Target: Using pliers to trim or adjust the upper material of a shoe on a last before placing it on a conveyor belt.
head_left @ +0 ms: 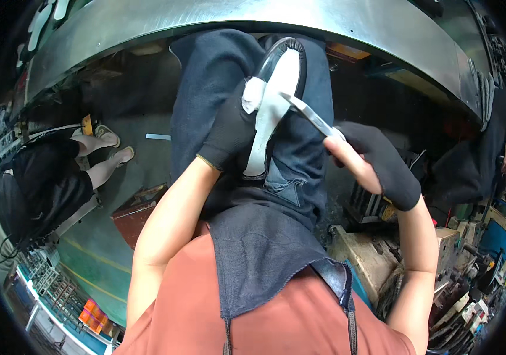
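Light is uneven: the far metal table edge (276, 15) catches a pale sheen from above, while the space under it falls into deep shadow. The white shoe sole (271, 112) is the brightest spot (nearly washed out). The centre is sharp; toward the rim straight lines bend, detail softens, and the corners go black.

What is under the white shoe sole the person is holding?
Beneath the white shoe sole lies the dark denim apron over the lap. The gloved left hand grips its edge; the right hand holds a knife. The sole's underside is hidden.
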A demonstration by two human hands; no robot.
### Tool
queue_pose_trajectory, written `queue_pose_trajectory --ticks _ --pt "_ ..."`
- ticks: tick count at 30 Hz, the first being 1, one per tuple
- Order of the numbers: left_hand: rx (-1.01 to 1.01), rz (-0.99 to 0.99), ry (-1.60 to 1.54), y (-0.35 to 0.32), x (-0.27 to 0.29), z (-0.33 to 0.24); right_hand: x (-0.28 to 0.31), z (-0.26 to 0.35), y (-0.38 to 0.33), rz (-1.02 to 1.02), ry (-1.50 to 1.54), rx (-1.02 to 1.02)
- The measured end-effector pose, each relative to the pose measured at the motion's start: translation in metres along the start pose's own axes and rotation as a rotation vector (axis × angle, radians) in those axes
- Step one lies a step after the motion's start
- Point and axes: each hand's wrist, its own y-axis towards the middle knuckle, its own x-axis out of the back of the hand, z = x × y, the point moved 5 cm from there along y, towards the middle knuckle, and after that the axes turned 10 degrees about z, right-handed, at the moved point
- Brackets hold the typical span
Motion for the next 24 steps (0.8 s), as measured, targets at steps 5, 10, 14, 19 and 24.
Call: queue_pose_trajectory --ticks 5,10,14,19,24 --pt "0.057 0.34 0.143 -0.012 -0.006 0.035 -0.005 0.056 0.018 -0.087 -0.152 0.636" --pt "0.079 0.151 -0.04 -0.014 0.001 0.021 -0.027 -0.056 0.024 -0.087 0.049 -0.126" --pt "-0.107 0.008 -0.076 -0.006 -0.006 -0.004 -0.088 -0.092 -0.014 -0.37 0.746 -0.345" --pt "0.003 0.105 -0.083 0.032 -0.001 0.056 -0.146 -0.121 -0.017 -0.629 0.847 -0.193" --pt "0.242 0.32 -0.962 0.139 -0.03 -0.115 -0.128 -0.151 0.019 -0.681 0.468 -0.305"
